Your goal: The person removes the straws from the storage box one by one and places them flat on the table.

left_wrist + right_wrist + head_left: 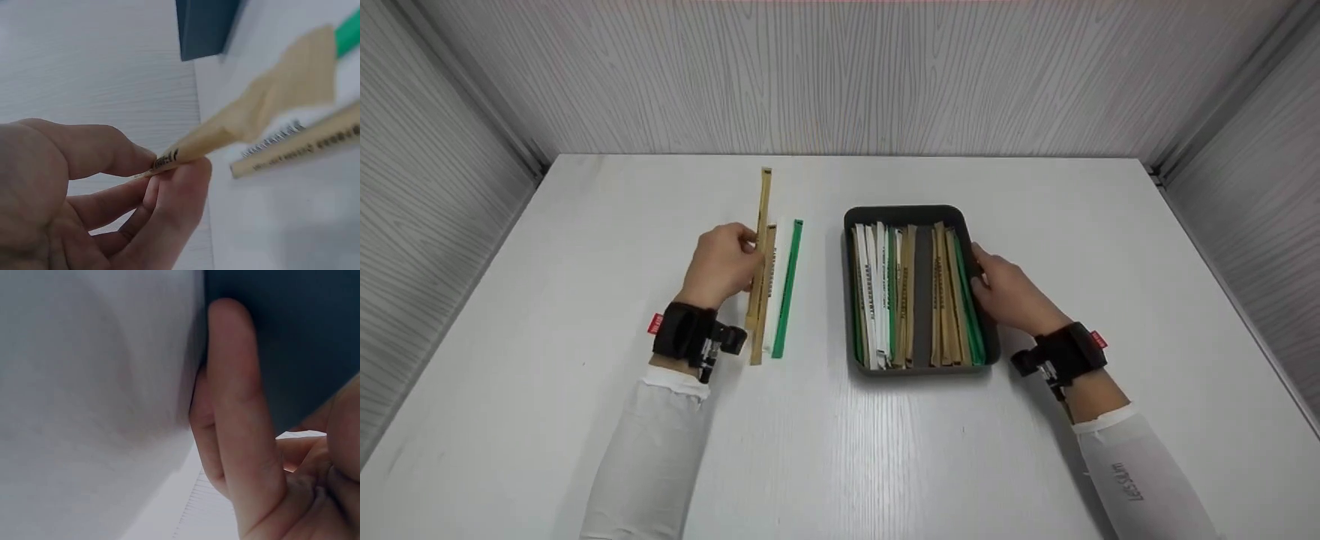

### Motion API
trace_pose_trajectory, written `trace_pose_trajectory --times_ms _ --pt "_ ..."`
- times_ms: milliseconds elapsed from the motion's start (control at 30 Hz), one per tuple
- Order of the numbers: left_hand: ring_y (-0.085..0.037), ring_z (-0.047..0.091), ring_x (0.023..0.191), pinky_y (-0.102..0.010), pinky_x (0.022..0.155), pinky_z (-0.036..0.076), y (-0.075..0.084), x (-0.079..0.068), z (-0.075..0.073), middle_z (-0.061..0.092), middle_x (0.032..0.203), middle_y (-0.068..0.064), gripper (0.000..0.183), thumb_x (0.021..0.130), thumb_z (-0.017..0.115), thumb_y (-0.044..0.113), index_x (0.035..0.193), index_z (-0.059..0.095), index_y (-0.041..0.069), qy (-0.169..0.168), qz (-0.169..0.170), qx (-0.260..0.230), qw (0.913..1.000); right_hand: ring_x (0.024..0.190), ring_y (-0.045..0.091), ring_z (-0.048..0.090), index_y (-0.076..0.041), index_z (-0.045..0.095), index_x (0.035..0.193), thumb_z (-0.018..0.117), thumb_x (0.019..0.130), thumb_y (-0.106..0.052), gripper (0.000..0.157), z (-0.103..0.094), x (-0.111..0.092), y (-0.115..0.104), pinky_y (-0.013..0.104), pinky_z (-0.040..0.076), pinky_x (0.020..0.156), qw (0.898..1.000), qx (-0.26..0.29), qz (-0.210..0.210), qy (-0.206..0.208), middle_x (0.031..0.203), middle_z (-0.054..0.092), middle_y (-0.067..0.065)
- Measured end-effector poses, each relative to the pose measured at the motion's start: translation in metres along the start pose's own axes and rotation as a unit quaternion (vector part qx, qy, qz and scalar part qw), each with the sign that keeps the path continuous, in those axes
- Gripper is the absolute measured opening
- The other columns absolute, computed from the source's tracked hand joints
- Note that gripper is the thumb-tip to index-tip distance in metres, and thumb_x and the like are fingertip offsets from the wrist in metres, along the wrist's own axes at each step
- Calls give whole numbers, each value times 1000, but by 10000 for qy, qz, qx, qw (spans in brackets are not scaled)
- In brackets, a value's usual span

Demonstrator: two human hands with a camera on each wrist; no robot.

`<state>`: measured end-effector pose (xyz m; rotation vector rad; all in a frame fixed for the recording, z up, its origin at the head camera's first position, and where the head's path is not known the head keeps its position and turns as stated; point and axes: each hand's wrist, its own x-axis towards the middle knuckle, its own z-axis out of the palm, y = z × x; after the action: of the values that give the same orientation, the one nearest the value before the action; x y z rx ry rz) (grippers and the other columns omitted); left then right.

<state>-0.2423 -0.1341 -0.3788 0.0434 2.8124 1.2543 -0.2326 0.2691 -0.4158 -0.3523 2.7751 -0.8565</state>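
Observation:
My left hand pinches a slim brown paper stick packet between thumb and fingers. In the left wrist view, this packet slants up to a flat, crimped end. Beside and below it lie another brown packet, a white packet and a green packet. My right hand touches the right side of a dark rectangular box. Extended fingers lie along the box's outer wall in the right wrist view. Part of that hand is hidden.
Several white, green and brown packets stand side by side in the box, with a bare strip of its floor among them. The white table meets a wood-grain back wall and side walls.

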Motion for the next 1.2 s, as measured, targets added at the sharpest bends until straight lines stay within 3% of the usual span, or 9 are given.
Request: trace_pose_trajectory --times_ms 167,367,667,1067,1200 --pt "-24 69 75 -28 59 56 -23 -2 7 71 107 -24 39 100 52 11 130 63 -11 -142 -436 293 9985 114 36 58 7 10 162 39 109 -7 62 1 0 0 50 52 95 10000 29 34 -14 150 42 36" --pt "-23 67 73 -28 57 55 -35 -1 14 71 107 -25 42 96 52 8 132 60 -11 -391 -635 379 9965 118 38 56 8 10 162 39 109 -7 62 1 -1 0 51 51 98 10000 58 -21 2 153 39 37" --pt "-25 65 77 -27 57 51 -38 -3 19 70 106 -23 40 92 55 7 128 63 -10 -304 -546 599 9962 117 38 56 10 12 161 40 109 -6 61 1 -2 1 52 50 99 9999 -15 -144 38 151 41 38" --pt "-22 65 73 -27 57 53 -37 -4 17 69 105 -22 40 95 59 11 129 61 -10 -401 -565 454 9966 121 39 55 11 14 160 40 109 -8 61 0 -2 0 53 48 103 9998 -54 -150 99 150 42 38" --pt "-23 66 75 -29 60 53 -31 -4 13 68 107 -20 40 96 58 13 130 61 -8 -286 -530 398 9974 125 40 54 10 13 161 40 109 -8 61 0 -2 0 54 46 106 9999 12 -101 64 152 40 38"
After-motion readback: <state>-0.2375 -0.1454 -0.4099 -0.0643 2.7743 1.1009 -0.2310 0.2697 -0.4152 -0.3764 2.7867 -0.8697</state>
